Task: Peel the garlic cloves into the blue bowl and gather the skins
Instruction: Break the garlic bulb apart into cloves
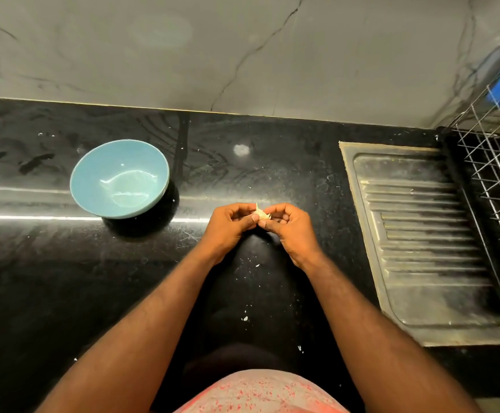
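Black counter (287, 174), hands (228, 229) (292, 231) pinching garlic clove (262, 215)

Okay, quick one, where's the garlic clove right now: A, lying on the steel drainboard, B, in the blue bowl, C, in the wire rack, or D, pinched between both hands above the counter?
D: the garlic clove sits between the fingertips of the left hand and the right hand, above the black counter and to the right of the blue bowl.
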